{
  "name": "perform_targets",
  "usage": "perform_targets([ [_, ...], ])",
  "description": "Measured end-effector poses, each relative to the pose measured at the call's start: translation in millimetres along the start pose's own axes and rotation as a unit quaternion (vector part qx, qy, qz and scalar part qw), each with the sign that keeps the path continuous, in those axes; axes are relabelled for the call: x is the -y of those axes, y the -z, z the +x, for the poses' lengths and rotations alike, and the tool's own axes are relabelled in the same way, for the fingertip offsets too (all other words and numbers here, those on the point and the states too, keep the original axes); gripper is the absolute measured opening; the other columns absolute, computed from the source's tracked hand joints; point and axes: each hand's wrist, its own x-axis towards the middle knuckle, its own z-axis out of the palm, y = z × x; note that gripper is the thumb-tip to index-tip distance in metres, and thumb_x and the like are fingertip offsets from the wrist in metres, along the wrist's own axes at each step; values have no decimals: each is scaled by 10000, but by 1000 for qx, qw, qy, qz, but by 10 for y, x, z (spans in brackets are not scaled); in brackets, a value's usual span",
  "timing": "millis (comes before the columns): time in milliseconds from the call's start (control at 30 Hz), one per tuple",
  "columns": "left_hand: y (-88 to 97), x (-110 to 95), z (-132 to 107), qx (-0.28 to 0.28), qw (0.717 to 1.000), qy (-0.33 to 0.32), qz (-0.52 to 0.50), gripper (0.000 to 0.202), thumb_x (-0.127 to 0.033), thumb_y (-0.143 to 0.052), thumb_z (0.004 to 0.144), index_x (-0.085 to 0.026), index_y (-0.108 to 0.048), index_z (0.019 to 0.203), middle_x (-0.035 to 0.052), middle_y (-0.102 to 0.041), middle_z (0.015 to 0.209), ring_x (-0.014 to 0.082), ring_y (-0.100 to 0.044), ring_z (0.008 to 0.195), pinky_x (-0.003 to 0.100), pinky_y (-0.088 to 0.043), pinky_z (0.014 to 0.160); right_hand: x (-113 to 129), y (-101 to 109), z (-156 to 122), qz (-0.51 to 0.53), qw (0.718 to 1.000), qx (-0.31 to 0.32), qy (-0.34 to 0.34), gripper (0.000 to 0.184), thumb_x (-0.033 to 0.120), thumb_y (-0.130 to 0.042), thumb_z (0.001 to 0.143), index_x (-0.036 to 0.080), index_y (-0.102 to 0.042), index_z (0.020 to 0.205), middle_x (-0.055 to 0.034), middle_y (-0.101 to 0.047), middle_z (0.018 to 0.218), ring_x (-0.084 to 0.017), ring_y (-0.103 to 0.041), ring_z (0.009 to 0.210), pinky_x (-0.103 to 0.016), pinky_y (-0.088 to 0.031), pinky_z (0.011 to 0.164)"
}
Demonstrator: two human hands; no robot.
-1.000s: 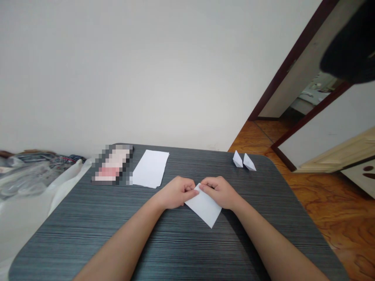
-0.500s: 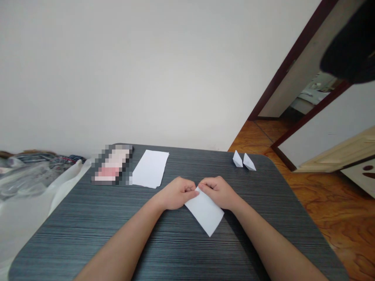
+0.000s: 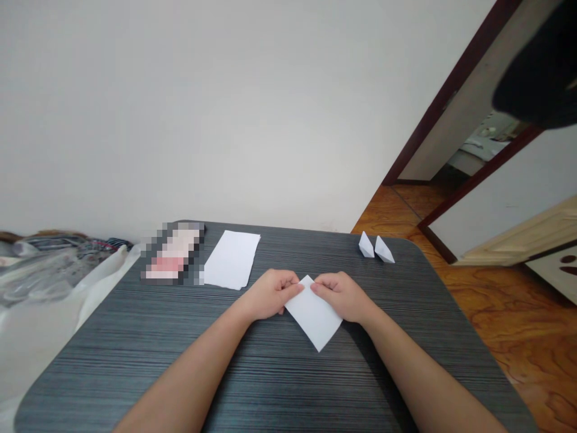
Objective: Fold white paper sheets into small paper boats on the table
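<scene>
A folded white paper [image 3: 314,314] lies as a diamond on the dark striped table [image 3: 252,373], one corner pointing at me. My left hand [image 3: 271,293] pinches its upper left edge with curled fingers. My right hand [image 3: 341,294] pinches the upper right edge the same way. The top corner of the paper shows between the two hands.
A stack of white sheets [image 3: 232,258] lies at the back of the table beside a blurred pink-and-black object [image 3: 174,252]. Two small folded paper shapes [image 3: 375,248] stand at the far right corner. Bags and cloth [image 3: 49,270] lie left; wooden floor [image 3: 518,325] and a doorway lie right.
My hands have drawn slightly apart, baring the paper's top corner. The paper has turned a little, and its near corner sits a bit higher.
</scene>
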Motion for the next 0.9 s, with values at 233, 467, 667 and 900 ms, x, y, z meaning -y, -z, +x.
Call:
perform_targets([
  [233,-5,1,18,6,997,-7,-73,317,-436,-455,841,-140,-568,848,-35,-504,441,87,-456,396,173,-316,416,-80,0,20,87,992,-94,-11,292,384,-492,847,153,-622,724,-10,-579,615,-116,-485,518,-214,-349,456],
  [467,-3,0,18,-30,998,8,-54,319,-426,-433,846,-155,-505,693,-31,-520,429,87,-464,390,179,-314,421,-111,-12,39,104,989,-107,-11,276,386,-506,835,157,-626,738,-5,-581,628,-121,-483,533,-222,-358,486],
  [667,4,17,30,-66,995,-3,-73,334,-428,-421,856,-162,-484,665,-30,-522,425,86,-464,382,185,-319,417,-82,6,34,70,995,-69,8,324,377,-490,845,155,-553,617,17,-496,557,-107,-421,509,-221,-320,481],
  [900,-14,32,56,-42,993,-18,-108,319,-441,-424,865,-151,-523,775,-17,-554,472,95,-499,400,184,-328,404,-72,-1,37,64,993,-98,0,336,400,-469,857,153,-608,677,-2,-547,598,-125,-453,530,-228,-327,486],
])
